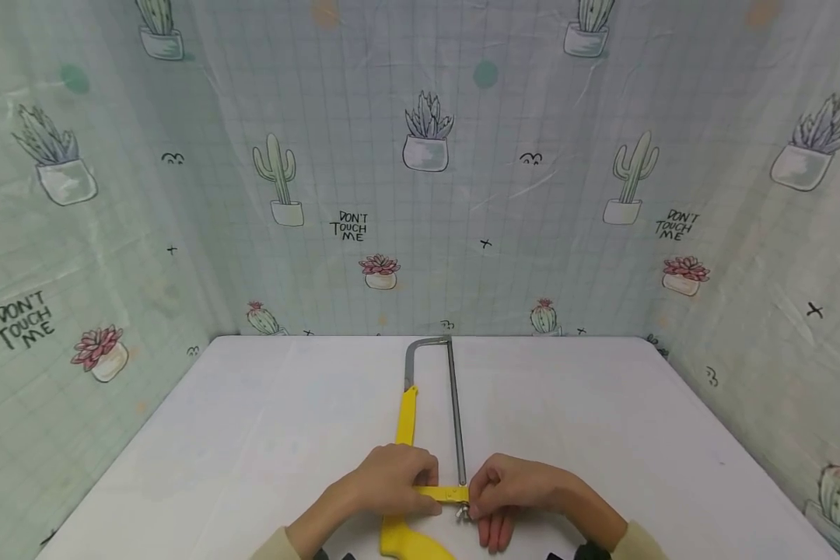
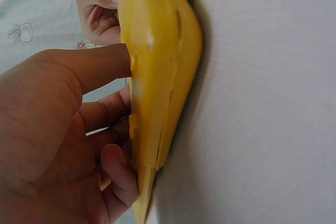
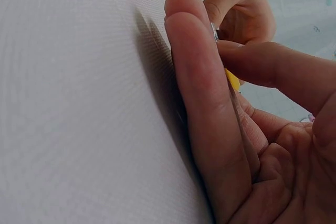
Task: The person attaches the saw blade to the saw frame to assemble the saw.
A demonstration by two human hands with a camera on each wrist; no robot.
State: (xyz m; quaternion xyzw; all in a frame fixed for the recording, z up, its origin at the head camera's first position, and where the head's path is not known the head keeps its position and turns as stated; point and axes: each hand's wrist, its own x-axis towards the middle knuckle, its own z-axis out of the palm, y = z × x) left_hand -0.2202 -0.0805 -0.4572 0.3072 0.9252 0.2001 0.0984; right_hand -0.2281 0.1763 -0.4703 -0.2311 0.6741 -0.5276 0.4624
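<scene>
A hacksaw (image 1: 406, 420) with a yellow handle and grey metal frame lies on the white table, its far end pointing away from me. Its long thin blade (image 1: 457, 412) runs along the right side. My left hand (image 1: 395, 476) holds the yellow part near the handle, thumb and fingers against its edge; the yellow handle (image 2: 157, 77) fills the middle of the left wrist view. At the near end of the blade is a silver wing nut (image 1: 463, 513). My right hand (image 1: 514, 484) pinches at this nut with thumb and index finger, its other fingers low by the tabletop.
The white table (image 1: 588, 420) extends to both sides of the saw. Behind and beside it hangs a pale sheet (image 1: 364, 179) printed with potted cacti and lettering.
</scene>
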